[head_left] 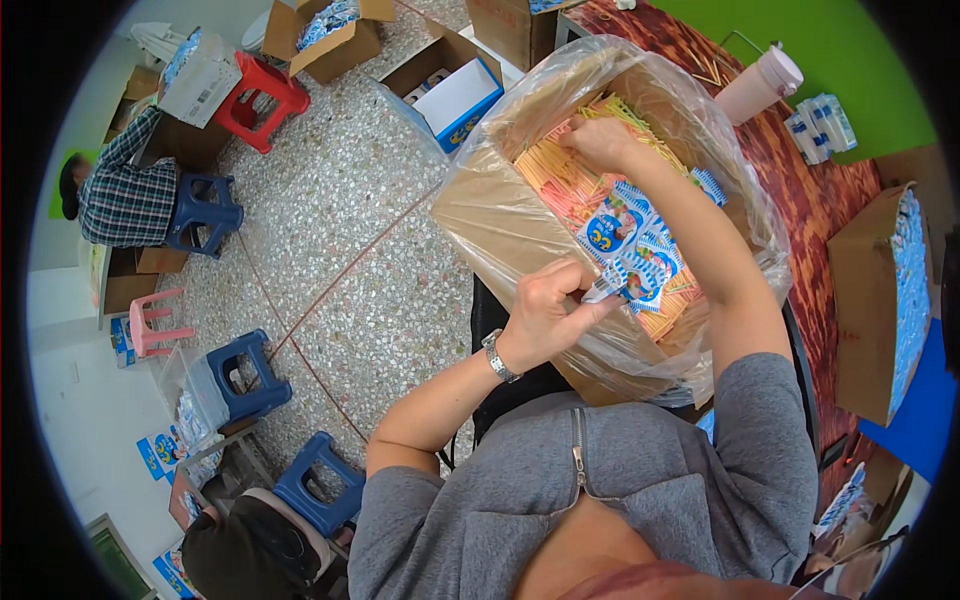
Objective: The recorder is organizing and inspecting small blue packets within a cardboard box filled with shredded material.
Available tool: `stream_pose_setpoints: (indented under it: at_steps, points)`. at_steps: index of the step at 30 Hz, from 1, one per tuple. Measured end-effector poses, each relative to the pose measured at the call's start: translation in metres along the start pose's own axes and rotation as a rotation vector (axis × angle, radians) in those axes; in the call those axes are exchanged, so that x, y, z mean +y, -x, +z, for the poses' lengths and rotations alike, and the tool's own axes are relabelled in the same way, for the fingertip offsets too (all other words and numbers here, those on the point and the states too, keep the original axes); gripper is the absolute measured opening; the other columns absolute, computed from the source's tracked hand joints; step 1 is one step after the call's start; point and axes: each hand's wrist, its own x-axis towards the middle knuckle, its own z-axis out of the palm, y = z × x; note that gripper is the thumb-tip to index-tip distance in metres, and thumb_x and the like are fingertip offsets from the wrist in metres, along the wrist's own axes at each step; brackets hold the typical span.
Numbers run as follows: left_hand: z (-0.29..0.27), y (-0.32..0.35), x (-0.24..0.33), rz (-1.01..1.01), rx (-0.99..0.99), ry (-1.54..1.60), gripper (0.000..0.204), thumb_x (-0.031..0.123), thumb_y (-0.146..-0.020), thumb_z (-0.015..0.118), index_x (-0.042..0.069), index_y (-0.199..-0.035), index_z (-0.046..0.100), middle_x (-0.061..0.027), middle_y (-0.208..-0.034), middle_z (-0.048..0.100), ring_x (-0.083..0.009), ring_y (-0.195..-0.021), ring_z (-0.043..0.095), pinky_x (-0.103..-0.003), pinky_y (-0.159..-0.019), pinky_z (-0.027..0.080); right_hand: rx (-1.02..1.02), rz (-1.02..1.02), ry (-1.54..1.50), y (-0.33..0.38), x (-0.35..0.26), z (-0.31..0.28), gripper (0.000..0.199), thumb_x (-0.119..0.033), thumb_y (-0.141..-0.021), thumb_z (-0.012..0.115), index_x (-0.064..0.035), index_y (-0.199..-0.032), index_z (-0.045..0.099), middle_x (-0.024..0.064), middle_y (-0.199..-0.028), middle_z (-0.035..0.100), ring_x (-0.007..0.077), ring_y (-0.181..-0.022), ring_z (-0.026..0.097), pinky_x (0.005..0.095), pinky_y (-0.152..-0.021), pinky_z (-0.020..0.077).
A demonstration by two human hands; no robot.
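My left hand (545, 308), with a metal-banded watch on its wrist, pinches a small blue-and-white packet (604, 284) over the near side of a carton. Inside that plastic-lined carton (535, 205) lie many thin pink, orange and yellow sticks (552, 172). My right hand (602, 143) reaches among them at the far side, its fingers curled down and closed on some sticks; the fingertips are partly hidden. Between my hands, several printed blue-and-white packets (612, 228) rest on top of the sticks.
A pale pink tumbler (762, 84) and wrapped packs (820, 128) stand on the red patterned table (700, 45). At right is a carton (868, 300) of blue packets. Blue stools (322, 483), a red stool (262, 100) and open boxes stand leftward. Another person (128, 200) sits far left.
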Motion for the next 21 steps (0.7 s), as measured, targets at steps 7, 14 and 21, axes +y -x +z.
stream_pose_setpoints:
  at_steps: [7,14,21]
  points:
    - [-0.003,-0.001,0.002,-0.031,-0.038,-0.026,0.02,0.012,-0.077,0.077,0.001,-0.073,0.06,-0.0056,-0.069,0.06,-0.0108,-0.059,0.057,-0.026,-0.054,0.044,0.189,0.237,-0.306,-0.012,0.015,-0.003,0.026,-0.025,-0.083,0.058,-0.0084,-0.1,0.069,0.018,-0.105,0.067,0.0339,-0.099,0.063,0.0438,-0.081,0.0524]
    - [-0.004,0.0,-0.001,0.034,0.025,0.017,0.021,0.011,-0.075,0.077,0.0,-0.073,0.058,-0.008,-0.067,0.055,-0.0153,-0.056,0.055,-0.028,-0.05,0.043,-0.226,0.431,-0.007,-0.037,-0.019,0.0,0.036,-0.024,-0.087,0.056,-0.0078,-0.118,0.064,0.0122,-0.124,0.062,0.0259,-0.115,0.059,0.0378,-0.091,0.0493]
    - [-0.008,-0.001,0.0,0.023,0.039,-0.006,0.02,0.01,-0.075,0.076,0.0,-0.073,0.058,-0.008,-0.067,0.055,-0.0154,-0.056,0.055,-0.028,-0.051,0.043,-0.148,0.491,0.02,-0.055,-0.022,0.022,0.039,-0.023,-0.093,0.043,-0.0078,-0.123,0.062,0.0079,-0.127,0.061,0.0235,-0.118,0.058,0.0369,-0.091,0.0491]
